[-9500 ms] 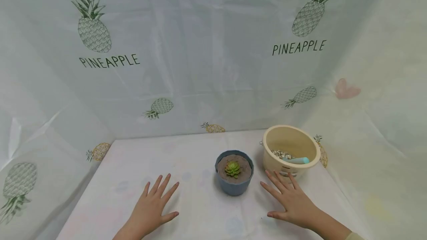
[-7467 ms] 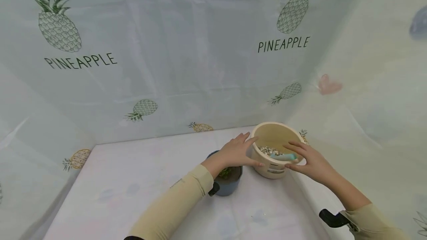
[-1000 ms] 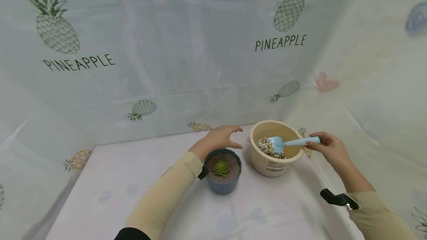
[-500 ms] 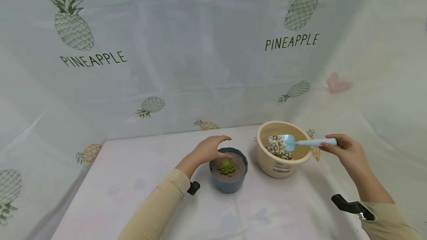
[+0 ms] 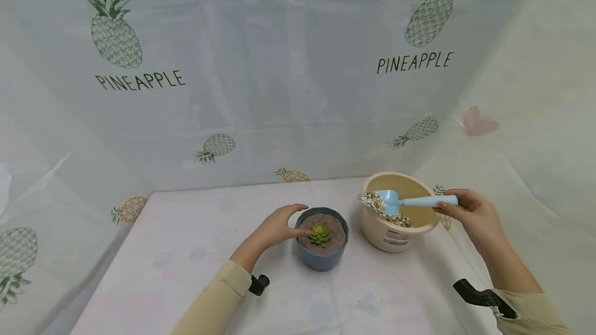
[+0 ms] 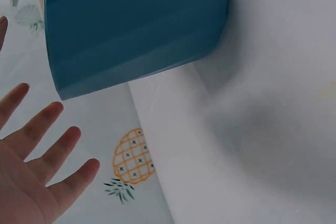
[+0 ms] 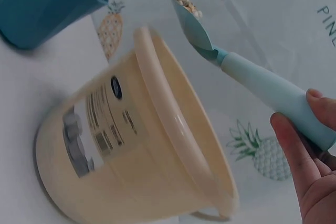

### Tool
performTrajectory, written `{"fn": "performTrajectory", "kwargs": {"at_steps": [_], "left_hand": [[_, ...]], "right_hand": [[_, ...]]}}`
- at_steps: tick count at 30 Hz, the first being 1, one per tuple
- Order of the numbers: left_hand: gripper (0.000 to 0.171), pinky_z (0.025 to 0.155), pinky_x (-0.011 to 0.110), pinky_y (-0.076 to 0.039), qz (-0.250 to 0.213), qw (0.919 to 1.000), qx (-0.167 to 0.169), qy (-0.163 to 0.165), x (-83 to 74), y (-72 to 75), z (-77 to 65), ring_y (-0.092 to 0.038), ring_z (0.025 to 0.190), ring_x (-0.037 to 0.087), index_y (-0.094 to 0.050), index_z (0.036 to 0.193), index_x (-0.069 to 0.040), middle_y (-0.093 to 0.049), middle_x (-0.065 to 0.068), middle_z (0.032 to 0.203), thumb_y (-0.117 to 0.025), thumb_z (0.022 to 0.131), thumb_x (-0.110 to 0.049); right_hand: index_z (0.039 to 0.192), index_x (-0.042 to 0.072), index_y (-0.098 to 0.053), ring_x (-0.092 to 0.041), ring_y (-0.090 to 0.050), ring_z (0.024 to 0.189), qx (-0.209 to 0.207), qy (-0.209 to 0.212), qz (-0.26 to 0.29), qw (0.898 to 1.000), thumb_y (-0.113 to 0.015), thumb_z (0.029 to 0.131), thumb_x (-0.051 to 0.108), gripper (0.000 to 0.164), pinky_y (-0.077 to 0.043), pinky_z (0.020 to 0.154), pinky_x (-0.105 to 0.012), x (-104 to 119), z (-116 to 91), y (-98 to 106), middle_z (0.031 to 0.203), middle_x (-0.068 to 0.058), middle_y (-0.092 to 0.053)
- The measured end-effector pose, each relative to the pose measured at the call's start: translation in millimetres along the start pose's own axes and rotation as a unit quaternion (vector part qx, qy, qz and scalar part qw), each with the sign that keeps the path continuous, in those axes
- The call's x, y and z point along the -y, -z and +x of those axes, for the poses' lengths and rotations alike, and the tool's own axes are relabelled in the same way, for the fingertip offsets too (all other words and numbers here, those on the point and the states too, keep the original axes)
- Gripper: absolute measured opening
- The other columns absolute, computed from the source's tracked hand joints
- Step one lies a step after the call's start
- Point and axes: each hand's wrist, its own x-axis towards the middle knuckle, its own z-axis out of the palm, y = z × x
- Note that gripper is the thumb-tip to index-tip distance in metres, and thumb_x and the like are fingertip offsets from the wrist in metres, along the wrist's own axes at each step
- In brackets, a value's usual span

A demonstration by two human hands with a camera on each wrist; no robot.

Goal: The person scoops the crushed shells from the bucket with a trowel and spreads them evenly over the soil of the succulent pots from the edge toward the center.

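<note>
By its handle my right hand (image 5: 479, 217) holds a small light-blue garden trowel (image 5: 425, 201), level above the rim of a cream bucket (image 5: 386, 239). Pale gravel (image 5: 371, 199) lies on the trowel's blade, seen also in the right wrist view. Left of the bucket stands a blue plant pot (image 5: 321, 261) with brown soil and a green succulent (image 5: 320, 234). My left hand (image 5: 274, 227) is at the pot's left side, thumb over the rim near the succulent. In the left wrist view its fingers (image 6: 63, 145) are spread, apart from the pot wall.
More gravel (image 5: 400, 220) lies inside the bucket. A white cloth (image 5: 195, 273) covers the table, with a few small specks in front of the pot. A pineapple-print curtain (image 5: 261, 66) hangs behind and along both sides.
Earlier both hands were free and the trowel lay in the bucket. Lately the right hand has raised the gravel-loaded trowel to the bucket's rim. The left hand has come down beside the pot.
</note>
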Motion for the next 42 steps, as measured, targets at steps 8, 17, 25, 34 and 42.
{"fn": "performTrajectory", "kwargs": {"at_steps": [8, 17, 25, 34, 42], "left_hand": [[0.077, 0.105, 0.058, -0.035, -0.083, 0.9960, -0.018, 0.030, 15.9, -7.5, -21.5, -0.039, 0.135, 0.033, -0.044, 0.147, -0.015, -0.043, 0.006, 0.149, -0.078, 0.083, -0.041], [0.078, 0.102, 0.058, -0.038, -0.135, 0.9889, -0.050, 0.039, 17.4, -29.4, -31.9, -0.043, 0.131, 0.037, -0.043, 0.147, -0.013, -0.049, 0.011, 0.142, -0.081, 0.082, -0.034], [0.076, 0.097, 0.054, -0.044, -0.131, 0.9864, -0.084, 0.052, 14.4, -39.3, -38.2, -0.051, 0.123, 0.037, -0.046, 0.146, -0.009, -0.055, 0.013, 0.135, -0.080, 0.082, -0.032], [0.071, 0.098, 0.050, -0.044, -0.160, 0.9761, -0.127, 0.073, 12.9, -51.0, -44.7, -0.052, 0.123, 0.030, -0.050, 0.144, -0.011, -0.058, 0.009, 0.133, -0.079, 0.083, -0.032], [0.067, 0.091, 0.049, -0.048, -0.142, 0.9738, -0.151, 0.092, 11.0, -55.0, -46.0, -0.057, 0.116, 0.029, -0.055, 0.141, -0.015, -0.059, 0.009, 0.132, -0.080, 0.081, -0.035]], "right_hand": [[0.111, 0.005, -0.066, -0.013, -0.072, 0.083, 0.036, 0.003, 0.023, 0.999, -0.065, 0.090, -0.005, 0.022, -0.053, 0.079, -0.019, -7, 0, -37, 0.099, 0.000, -0.065], [0.111, -0.001, -0.063, -0.010, -0.070, 0.085, 0.057, -0.010, -0.021, 0.998, -0.068, 0.090, 0.000, 0.021, -0.055, 0.076, -0.022, -15, 0, -69, 0.100, 0.001, -0.065], [0.115, -0.018, -0.051, -0.014, -0.070, 0.086, 0.079, -0.034, -0.015, 0.996, -0.070, 0.089, 0.000, 0.037, -0.056, 0.079, -0.033, -17, -3, -94, 0.101, -0.001, -0.065], [0.113, -0.019, -0.055, -0.012, -0.069, 0.085, 0.082, -0.035, -0.047, 0.995, -0.071, 0.086, -0.006, 0.034, -0.057, 0.076, -0.031, -22, -1, -120, 0.100, -0.006, -0.065], [0.112, -0.013, -0.060, -0.013, -0.069, 0.085, 0.103, -0.036, -0.093, 0.990, -0.072, 0.086, -0.003, 0.031, -0.057, 0.077, -0.038, -26, 7, -134, 0.107, -0.025, -0.062]]}}
